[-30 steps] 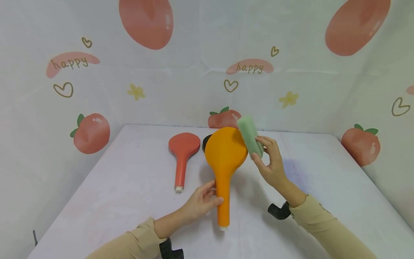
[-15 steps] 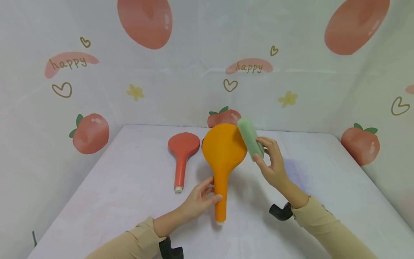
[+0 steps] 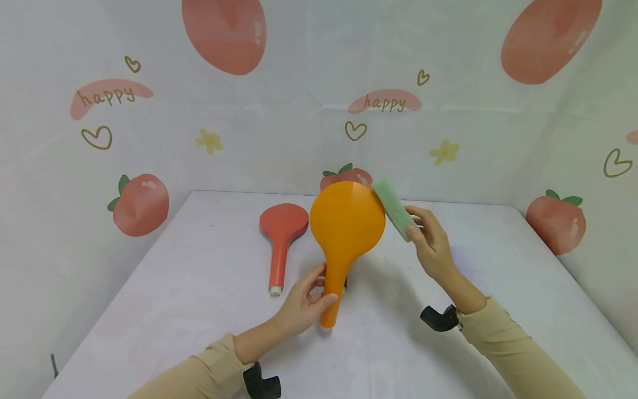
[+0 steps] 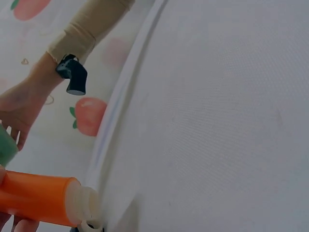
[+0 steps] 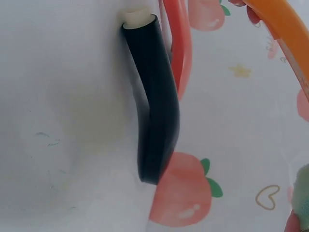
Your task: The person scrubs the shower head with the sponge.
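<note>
My left hand [image 3: 301, 306] grips the handle of an orange paddle [image 3: 347, 215] with a round flat head, raised off the table and facing me. A pale cap shows at the handle's end [image 4: 38, 195] in the left wrist view. With fingers and thumb, my right hand [image 3: 435, 249] pinches a light green sponge [image 3: 395, 209]. The sponge lies along the upper right rim of the paddle's head; whether it presses there cannot be told. In the right wrist view, only a piece of the sponge [image 5: 302, 198] shows at the right edge.
A red paddle [image 3: 283, 227] of similar shape lies left on the white-covered table [image 3: 189, 310]. Behind the orange one, mostly hidden in the head view, lies a black paddle [image 5: 153, 87]. A printed white cloth [image 3: 279, 144] hangs behind the table.
The orange paddle has risen and tilted, its handle end swinging left and its face turning more towards me. The right hand and sponge have shifted slightly right, staying at the paddle's rim.
</note>
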Motion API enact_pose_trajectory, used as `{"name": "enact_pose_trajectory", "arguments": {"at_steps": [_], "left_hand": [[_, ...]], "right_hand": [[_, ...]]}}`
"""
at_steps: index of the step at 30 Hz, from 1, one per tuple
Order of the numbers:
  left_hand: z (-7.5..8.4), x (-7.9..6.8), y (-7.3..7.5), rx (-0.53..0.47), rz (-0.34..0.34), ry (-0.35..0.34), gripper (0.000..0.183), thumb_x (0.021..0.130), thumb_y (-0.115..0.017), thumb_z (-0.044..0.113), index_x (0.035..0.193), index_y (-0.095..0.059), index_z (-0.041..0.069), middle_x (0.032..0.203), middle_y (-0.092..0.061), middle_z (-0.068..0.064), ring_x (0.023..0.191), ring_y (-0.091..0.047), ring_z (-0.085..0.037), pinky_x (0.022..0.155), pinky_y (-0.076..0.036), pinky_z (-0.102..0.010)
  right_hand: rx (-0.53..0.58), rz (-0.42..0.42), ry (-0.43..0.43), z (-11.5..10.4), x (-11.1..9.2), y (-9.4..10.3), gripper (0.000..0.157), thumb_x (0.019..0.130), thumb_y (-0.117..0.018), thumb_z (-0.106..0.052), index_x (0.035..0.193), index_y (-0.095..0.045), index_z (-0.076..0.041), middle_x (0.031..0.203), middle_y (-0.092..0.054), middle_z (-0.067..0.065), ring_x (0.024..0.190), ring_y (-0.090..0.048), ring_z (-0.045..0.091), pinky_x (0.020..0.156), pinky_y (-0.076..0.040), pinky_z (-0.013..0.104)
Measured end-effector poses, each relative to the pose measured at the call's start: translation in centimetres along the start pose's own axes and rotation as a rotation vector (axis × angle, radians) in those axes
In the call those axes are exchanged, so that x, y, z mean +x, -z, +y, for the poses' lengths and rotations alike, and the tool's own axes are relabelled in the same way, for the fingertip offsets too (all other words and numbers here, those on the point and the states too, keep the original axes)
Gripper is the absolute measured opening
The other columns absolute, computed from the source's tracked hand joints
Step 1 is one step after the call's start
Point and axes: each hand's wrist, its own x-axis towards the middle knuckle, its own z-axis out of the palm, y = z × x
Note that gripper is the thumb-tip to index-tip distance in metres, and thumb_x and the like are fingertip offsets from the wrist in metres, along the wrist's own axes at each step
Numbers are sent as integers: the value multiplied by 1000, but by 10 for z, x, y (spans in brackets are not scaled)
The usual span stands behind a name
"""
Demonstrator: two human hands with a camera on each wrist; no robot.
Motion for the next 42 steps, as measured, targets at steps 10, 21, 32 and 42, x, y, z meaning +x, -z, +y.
{"name": "enact_pose_trajectory", "arguments": {"at_steps": [10,21,32,42], "left_hand": [[3,3,3,131,83,-59,58,86,-62,3,138,-37,-6,117,-50,-20,104,-53,-32,91,-51,-38],[1,1,5,306,247,-57,54,82,-66,-1,133,-47,-3,108,-54,-14,94,-51,-24,83,-49,-18],[5,2,4,462,292,-58,50,78,-71,0,126,-58,5,99,-56,-7,93,-55,-18,87,-52,-27],[6,2,2,597,337,-53,51,75,-74,0,124,-60,9,97,-57,-3,91,-53,-15,82,-51,-26]], "right_hand": [[-34,10,24,-8,19,4,33,91,-41,-2,120,-52,8,107,-51,-24,95,-50,0,76,-42,10],[-93,60,13,-5,20,8,29,91,-42,-1,114,-58,6,103,-53,-25,88,-46,0,69,-37,11],[-123,45,37,-22,25,6,29,88,-46,-5,111,-63,2,110,-50,-21,100,-47,3,79,-37,19],[-201,75,33,-27,27,5,27,85,-51,-5,106,-66,1,104,-56,8,99,-42,3,74,-31,22]]}}
